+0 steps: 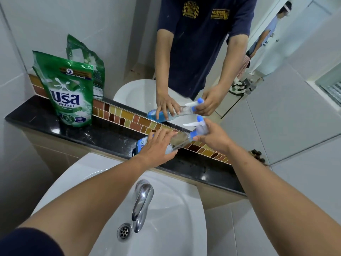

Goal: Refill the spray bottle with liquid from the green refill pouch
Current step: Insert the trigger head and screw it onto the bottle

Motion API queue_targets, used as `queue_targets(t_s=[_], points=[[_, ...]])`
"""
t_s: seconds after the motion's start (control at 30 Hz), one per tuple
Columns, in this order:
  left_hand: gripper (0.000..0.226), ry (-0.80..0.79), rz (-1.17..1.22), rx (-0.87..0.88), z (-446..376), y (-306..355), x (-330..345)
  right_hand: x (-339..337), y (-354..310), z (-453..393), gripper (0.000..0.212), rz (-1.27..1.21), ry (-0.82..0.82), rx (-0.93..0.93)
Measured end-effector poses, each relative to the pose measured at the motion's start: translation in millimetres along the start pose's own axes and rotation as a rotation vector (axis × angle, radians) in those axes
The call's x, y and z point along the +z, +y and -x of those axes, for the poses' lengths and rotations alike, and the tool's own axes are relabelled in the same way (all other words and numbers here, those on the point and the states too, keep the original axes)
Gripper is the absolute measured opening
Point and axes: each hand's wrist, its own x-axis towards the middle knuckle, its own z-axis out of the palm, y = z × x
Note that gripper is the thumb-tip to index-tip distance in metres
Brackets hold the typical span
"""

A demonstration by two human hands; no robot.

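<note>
Both hands grip the spray bottle (177, 143): the left hand (156, 146) is wrapped over the lower body with fingers spread across the top and thumb below, and the right hand (212, 137) is closed around the blue-and-white spray head (198, 127) at the neck. At the near edge, a white sink (166, 218) occupies the foreground with a chrome faucet (141, 200) and a metal drain (124, 231) at its centre. Both bare forearms extend over the sink toward the far side. Beyond the sink runs a black stone ledge (73, 132), and the bottle is held just above it, right of centre. Its long axis is tilted well off vertical, running from lower left to upper right; the base, which holds a small amount of blue liquid, points left and down at the ledge, and the spray head points up and to the right, with the white nozzle facing left. Whether the base touches the ledge cannot be told. The green refill pouch (71, 93) stands upright on the far left of the ledge, well apart from the bottle, printed face toward the camera. Behind the ledge lies a strip of brown and yellow mosaic tile (129, 119), and above it a mirror (276, 89) reflects the hands, bottle and pouch.
</note>
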Motion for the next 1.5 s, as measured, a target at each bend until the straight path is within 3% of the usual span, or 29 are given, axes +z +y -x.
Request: queue_targets(t_s=[0.23, 0.37, 0.53, 0.73, 0.93, 1.13, 1.33, 1.5], points=[[0.057, 0.183, -0.112, -0.002, 2.7, 2.3, 7.4, 11.0, 2.5, -1.5, 0.036, -0.165, 0.059, 0.081], [0.056, 0.245, -0.077, -0.011, -0.4, 4.6, 12.8, 15.4, 2.9, -3.6, 0.044, -0.115, 0.116, 0.077], [0.058, 0.267, -0.048, -0.010, 2.6, 3.4, 15.2, 4.8, 0.2, -1.0, 0.049, -0.232, -0.049, 0.021], [0.060, 0.321, -0.040, 0.006, 6.1, 3.7, 15.1, 13.2, -6.9, -3.0, 0.044, -0.062, 0.079, -0.004], [0.061, 0.331, -0.064, -0.021, 5.8, 5.3, 17.3, 2.4, -2.9, -1.8, 0.053, -0.217, -0.103, -0.017], [0.061, 0.333, -0.062, -0.035, 4.1, 5.8, 19.8, 7.3, -6.2, -1.6, 0.043, -0.098, 0.023, -0.022], [0.061, 0.329, -0.066, -0.031, 5.0, 6.0, 18.8, 1.2, 1.0, -2.5, 0.062, -0.157, -0.094, -0.076], [0.062, 0.331, -0.067, -0.040, 5.5, 5.5, 19.9, 10.5, -2.3, -2.3, 0.049, -0.103, 0.040, -0.060]])
